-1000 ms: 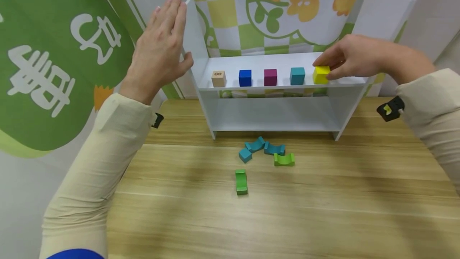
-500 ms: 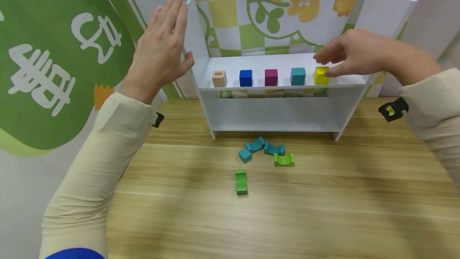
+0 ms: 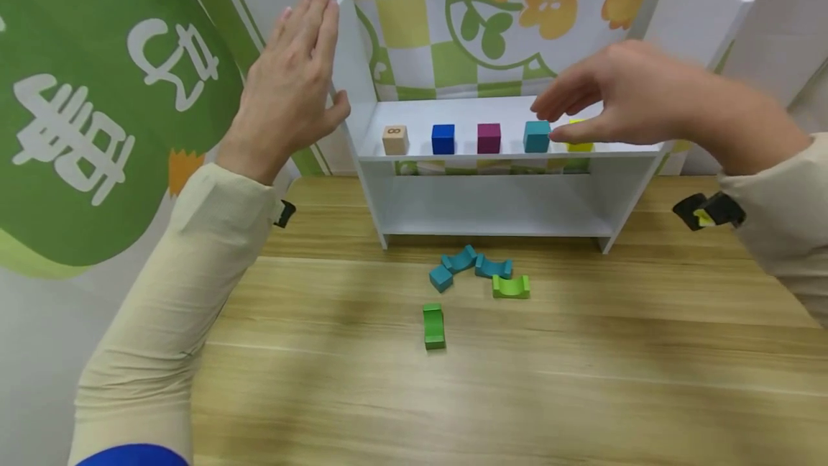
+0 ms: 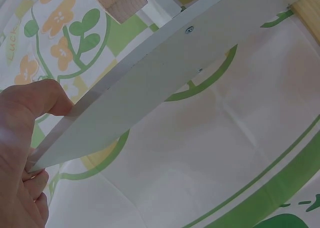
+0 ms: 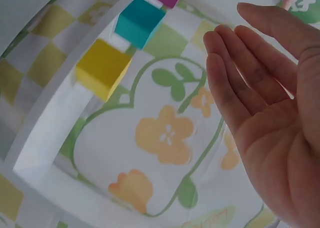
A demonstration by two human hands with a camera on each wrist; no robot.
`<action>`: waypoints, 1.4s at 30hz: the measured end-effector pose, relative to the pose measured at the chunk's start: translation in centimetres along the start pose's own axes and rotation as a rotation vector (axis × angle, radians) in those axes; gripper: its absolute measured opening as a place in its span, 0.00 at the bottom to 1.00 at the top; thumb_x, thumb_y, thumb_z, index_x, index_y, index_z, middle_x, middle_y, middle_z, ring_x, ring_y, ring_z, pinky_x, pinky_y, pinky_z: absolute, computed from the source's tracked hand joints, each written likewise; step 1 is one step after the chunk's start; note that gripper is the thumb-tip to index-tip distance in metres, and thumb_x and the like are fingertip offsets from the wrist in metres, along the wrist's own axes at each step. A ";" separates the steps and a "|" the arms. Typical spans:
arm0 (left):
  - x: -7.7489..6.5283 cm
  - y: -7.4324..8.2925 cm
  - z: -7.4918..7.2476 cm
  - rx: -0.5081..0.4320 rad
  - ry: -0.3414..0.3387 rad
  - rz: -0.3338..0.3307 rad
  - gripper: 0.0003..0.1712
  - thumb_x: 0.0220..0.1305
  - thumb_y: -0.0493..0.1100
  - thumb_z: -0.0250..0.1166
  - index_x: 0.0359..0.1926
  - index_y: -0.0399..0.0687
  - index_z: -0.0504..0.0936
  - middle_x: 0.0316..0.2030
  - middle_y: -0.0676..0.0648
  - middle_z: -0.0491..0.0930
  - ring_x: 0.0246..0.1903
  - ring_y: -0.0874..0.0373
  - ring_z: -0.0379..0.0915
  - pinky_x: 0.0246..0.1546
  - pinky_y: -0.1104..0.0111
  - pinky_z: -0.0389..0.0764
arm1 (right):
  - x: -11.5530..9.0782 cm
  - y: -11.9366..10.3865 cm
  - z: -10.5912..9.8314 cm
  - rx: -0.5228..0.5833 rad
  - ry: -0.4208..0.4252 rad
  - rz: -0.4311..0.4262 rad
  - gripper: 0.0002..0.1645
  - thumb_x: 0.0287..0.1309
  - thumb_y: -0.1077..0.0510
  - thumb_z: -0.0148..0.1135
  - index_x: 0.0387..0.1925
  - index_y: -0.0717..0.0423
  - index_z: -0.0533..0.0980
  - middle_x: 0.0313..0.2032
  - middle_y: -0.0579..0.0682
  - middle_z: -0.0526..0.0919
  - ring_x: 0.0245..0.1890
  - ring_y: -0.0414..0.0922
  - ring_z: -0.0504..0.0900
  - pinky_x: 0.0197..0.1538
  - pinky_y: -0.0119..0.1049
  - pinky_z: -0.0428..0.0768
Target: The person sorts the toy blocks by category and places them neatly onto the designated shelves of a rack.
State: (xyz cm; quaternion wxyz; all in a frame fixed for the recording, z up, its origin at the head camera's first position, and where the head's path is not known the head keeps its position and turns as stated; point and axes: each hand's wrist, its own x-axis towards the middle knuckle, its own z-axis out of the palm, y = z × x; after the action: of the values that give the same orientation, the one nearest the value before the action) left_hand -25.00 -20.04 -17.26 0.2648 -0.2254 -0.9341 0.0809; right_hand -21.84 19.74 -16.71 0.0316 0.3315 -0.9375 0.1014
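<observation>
My left hand (image 3: 284,85) grips the left side panel of a small white shelf (image 3: 498,207). In the left wrist view the thumb and fingers (image 4: 40,190) lie on either side of the panel (image 4: 115,107). Along the upper board stand a natural wood cube marked 8 (image 3: 395,140), a blue cube (image 3: 443,139), a maroon cube (image 3: 489,139), a teal cube (image 3: 536,136) and a yellow cube (image 3: 580,146). Over the teal and yellow cubes hovers my right hand (image 3: 640,96), with nothing in its fingers. It partly hides the yellow cube; the right wrist view shows it apart from the cubes.
On the wooden table (image 3: 517,387) before the shelf lie two teal curved blocks, one a curved block (image 3: 494,267) near the middle, a teal cube (image 3: 441,278), a lime curved block (image 3: 511,287) and a green one. A patterned cloth (image 3: 414,20) hangs behind.
My right hand has let go of the yellow cube, which stays on the upper board, then risen and moved left towards the teal cube. The left hand has kept its place on the panel.
</observation>
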 end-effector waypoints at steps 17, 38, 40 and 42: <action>0.0 0.1 0.0 -0.009 -0.011 0.000 0.55 0.72 0.47 0.62 0.84 0.33 0.39 0.85 0.37 0.36 0.86 0.42 0.34 0.88 0.55 0.35 | 1.8 -5.6 6.5 0.162 -0.160 -0.088 0.18 0.61 0.59 0.75 0.54 0.55 0.87 0.52 0.50 0.91 0.51 0.46 0.91 0.58 0.46 0.90; -0.1 -0.1 0.0 0.003 -0.012 -0.005 0.54 0.72 0.47 0.62 0.84 0.33 0.39 0.86 0.37 0.36 0.86 0.42 0.34 0.88 0.55 0.36 | 3.6 -6.5 20.6 0.307 -0.294 -0.084 0.21 0.65 0.60 0.72 0.55 0.68 0.84 0.51 0.62 0.90 0.51 0.53 0.90 0.56 0.43 0.91; -0.1 -0.1 0.0 0.007 -0.005 -0.001 0.54 0.72 0.47 0.62 0.84 0.33 0.39 0.86 0.37 0.37 0.86 0.42 0.35 0.88 0.55 0.36 | 3.5 -6.3 21.6 0.321 -0.289 -0.064 0.21 0.64 0.60 0.71 0.55 0.68 0.84 0.51 0.61 0.90 0.52 0.53 0.90 0.57 0.45 0.91; 0.0 0.0 0.1 0.010 0.001 0.001 0.54 0.72 0.47 0.62 0.84 0.33 0.40 0.86 0.37 0.37 0.86 0.42 0.35 0.88 0.55 0.37 | 3.4 -6.1 22.4 0.328 -0.277 -0.047 0.21 0.64 0.61 0.71 0.55 0.68 0.84 0.52 0.61 0.90 0.52 0.53 0.90 0.58 0.47 0.90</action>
State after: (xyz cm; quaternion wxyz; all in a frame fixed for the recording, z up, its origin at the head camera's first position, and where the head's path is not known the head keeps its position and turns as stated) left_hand -25.06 -20.07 -17.31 0.2662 -0.2245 -0.9335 0.0855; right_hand -20.49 8.25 -37.10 -0.1498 0.3646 -0.8958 0.2054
